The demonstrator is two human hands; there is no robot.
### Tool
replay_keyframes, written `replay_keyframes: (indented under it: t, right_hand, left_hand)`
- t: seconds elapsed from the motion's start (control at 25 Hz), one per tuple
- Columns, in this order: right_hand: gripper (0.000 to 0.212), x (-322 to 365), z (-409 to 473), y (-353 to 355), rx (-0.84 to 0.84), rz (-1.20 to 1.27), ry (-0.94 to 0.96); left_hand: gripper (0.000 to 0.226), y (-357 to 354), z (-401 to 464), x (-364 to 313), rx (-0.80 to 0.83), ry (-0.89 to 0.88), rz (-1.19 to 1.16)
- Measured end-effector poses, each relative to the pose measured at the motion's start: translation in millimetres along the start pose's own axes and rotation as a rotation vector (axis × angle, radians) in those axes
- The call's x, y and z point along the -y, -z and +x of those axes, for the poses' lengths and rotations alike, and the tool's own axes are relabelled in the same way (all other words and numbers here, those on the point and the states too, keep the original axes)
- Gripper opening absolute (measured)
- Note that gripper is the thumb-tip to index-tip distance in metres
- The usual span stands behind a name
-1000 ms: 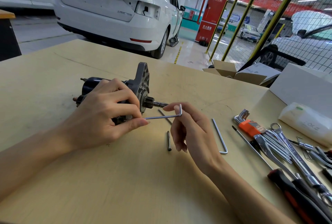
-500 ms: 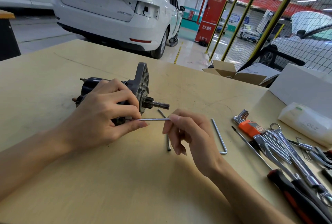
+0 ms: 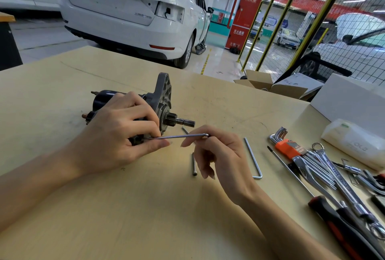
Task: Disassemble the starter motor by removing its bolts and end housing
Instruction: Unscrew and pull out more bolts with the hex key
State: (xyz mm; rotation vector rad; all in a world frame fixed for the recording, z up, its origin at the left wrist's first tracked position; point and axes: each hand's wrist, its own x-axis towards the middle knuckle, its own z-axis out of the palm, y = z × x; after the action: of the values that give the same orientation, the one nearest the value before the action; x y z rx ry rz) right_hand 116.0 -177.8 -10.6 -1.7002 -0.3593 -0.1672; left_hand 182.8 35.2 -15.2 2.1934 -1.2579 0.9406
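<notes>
- Dark metal and grey casting make up the starter motor point(image 3: 133, 109), which lies on its side on the pale worktop point(image 3: 145, 207), pinion shaft pointing to my right.
- My left hand point(image 3: 116, 134) wraps over the motor body, fingers point(image 3: 143, 114) curled round it to pin it down.
- My right hand point(image 3: 218, 151) pinches the bent end of a hex key point(image 3: 177, 136); the long arm of the key runs level toward the housing's lower edge, where its tip disappears behind my left fingers, so I cannot tell how deep it sits in a bolt head.
- End housing point(image 3: 163, 91) looks seated against the body, so I judge it not yet removed.
- One long bolt point(image 3: 194, 164) lies loose on the worktop just beside my right hand, and the end of a second thin rod point(image 3: 185, 130) shows under the shaft; I take at least one bolt as already out.
- Left to do, by my reading: finish backing out this fastener, then pull the housing off.
- A spare hex key point(image 3: 253, 157) lies further right, then a hex key set point(image 3: 285, 145) and wrenches point(image 3: 325, 168).
</notes>
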Motion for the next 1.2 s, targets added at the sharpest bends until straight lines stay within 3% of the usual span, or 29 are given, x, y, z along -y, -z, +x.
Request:
replay_keyframes:
  t: [0.32,0.64,0.76,0.96,1.2]
  right_hand:
    - [0.032,-1.1,-0.7,0.1,-0.032,-0.018,0.008]
    - [0.019,-2.1,0.5,-1.2,-0.143,-0.127,-0.036]
    - [0.027,-2.8,1.0,-1.3,-0.153,-0.115,-0.024]
    - [0.057,-0.4,0.4,-1.6,-0.092,-0.009,-0.032]
    - [0.056,2.5,-2.1,0.0,-0.019,0.011,-0.002]
  left_hand:
    - [0.04,-1.4,-0.1,0.4,-0.012,0.012,-0.022]
    - [0.037,-1.5,-0.8,0.4,-0.016,0.025,-0.062]
    - [0.036,-1.0,-0.7,0.3,-0.008,0.028,-0.065]
    - [0.035,0.5,-1.1,0.9,0.011,0.023,-0.062]
    - [0.035,1.5,-1.0,1.0,0.022,0.011,-0.044]
